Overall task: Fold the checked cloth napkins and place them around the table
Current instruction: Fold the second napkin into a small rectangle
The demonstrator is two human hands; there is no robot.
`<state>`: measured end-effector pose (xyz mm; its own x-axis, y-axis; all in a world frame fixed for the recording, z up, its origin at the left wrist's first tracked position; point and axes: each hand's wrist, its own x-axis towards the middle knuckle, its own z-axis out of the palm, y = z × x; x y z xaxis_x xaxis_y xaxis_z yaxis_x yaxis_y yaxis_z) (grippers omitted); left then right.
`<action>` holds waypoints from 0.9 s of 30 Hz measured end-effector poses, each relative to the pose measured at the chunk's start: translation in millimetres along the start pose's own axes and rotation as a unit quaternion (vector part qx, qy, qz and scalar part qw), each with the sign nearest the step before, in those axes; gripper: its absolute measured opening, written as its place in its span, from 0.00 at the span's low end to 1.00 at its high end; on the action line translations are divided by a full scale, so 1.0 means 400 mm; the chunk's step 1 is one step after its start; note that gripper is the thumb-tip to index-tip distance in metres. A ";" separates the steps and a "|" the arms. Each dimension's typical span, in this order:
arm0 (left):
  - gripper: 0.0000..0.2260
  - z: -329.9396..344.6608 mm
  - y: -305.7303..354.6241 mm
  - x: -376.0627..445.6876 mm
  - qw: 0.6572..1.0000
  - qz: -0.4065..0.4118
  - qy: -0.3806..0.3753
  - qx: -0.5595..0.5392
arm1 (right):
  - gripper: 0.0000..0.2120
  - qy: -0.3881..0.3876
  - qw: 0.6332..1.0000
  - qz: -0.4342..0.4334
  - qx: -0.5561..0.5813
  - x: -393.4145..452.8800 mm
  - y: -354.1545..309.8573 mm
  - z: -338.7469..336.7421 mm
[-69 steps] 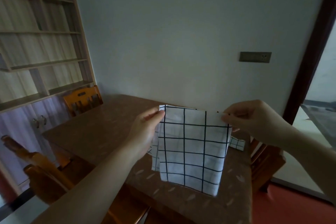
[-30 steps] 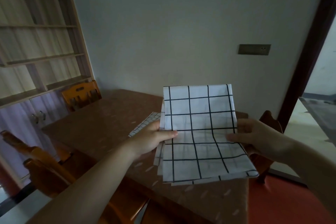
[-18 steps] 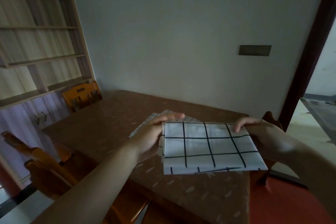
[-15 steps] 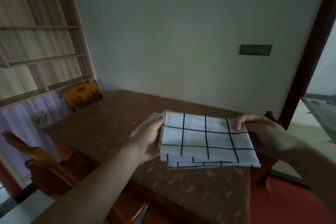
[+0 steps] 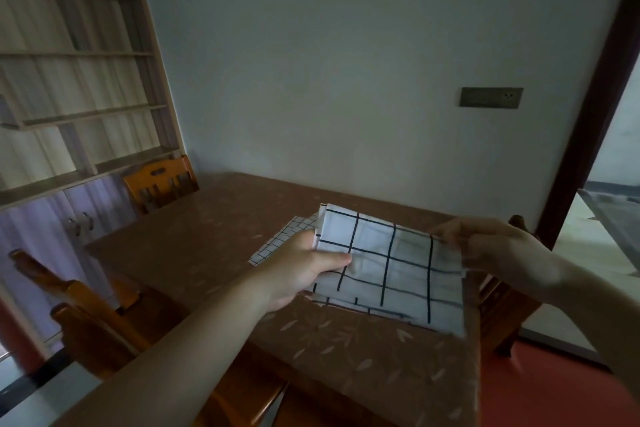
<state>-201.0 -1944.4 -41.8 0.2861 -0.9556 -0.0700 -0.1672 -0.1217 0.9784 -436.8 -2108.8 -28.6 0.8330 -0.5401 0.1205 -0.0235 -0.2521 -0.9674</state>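
White cotton checked with thin dark lines, a folded napkin (image 5: 388, 267) is held just above the near end of a brown table (image 5: 194, 246); the left hand (image 5: 301, 270) is closed on its left edge, thumb laid across the top layer and fingers hidden beneath; the right hand (image 5: 491, 250) is pinched on the far right corner, though blur there hides exactly how the fingertips meet. The napkin is seen tilted, its far edge raised and its near edge sagging toward the patterned table cover; several layers are shown stepped along that near edge. A second napkin (image 5: 284, 236) with a finer check is seen lying flat on the table, partly hidden behind the left hand and the held cloth. Wooden chairs (image 5: 159, 180) are drawn up around the table and a shelf unit (image 5: 69, 80) is seen by the wall at left.

The cloth is judged light, soft and limp; no shape is likely to be kept unless it is supported; stacked layers can be expected to slide over one another and fan open if gripped at one point only. It is best taken at two opposite edges or corners, all layers pinched together, then laid flat and pressed along the crease.
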 end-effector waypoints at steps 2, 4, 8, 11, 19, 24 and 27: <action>0.09 0.000 0.016 -0.005 0.995 0.016 -0.025 0.091 | 0.15 -0.001 0.995 -0.032 -0.091 0.007 -0.019 0.008; 0.11 0.005 0.035 -0.010 0.982 0.019 -0.052 0.178 | 0.19 -0.004 0.977 -0.058 -0.205 0.019 -0.048 0.054; 0.14 0.011 0.065 -0.013 0.973 0.041 -0.128 0.190 | 0.10 0.038 0.949 -0.081 -0.301 0.040 -0.080 0.139; 0.12 -0.001 0.068 -0.009 0.986 0.067 -0.077 0.135 | 0.03 0.080 0.971 -0.102 -0.202 0.037 -0.084 0.149; 0.14 0.022 0.041 0.012 0.980 0.040 0.112 -0.162 | 0.10 0.182 0.978 -0.091 -0.041 0.051 -0.052 0.165; 0.05 0.053 0.047 0.018 0.973 0.041 0.130 -0.185 | 0.20 0.230 0.963 -0.133 -0.055 0.052 -0.045 0.189; 0.17 0.066 0.030 0.017 0.981 0.028 0.118 -0.154 | 0.17 0.265 0.950 -0.154 -0.060 0.051 -0.050 0.195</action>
<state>-226.1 -1959.5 -35.5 0.5018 -0.8650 -0.0022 0.0935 0.0517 0.9943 -376.2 -2052.4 -24.2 0.4155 -0.7463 0.5200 0.0878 -0.5361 -0.8396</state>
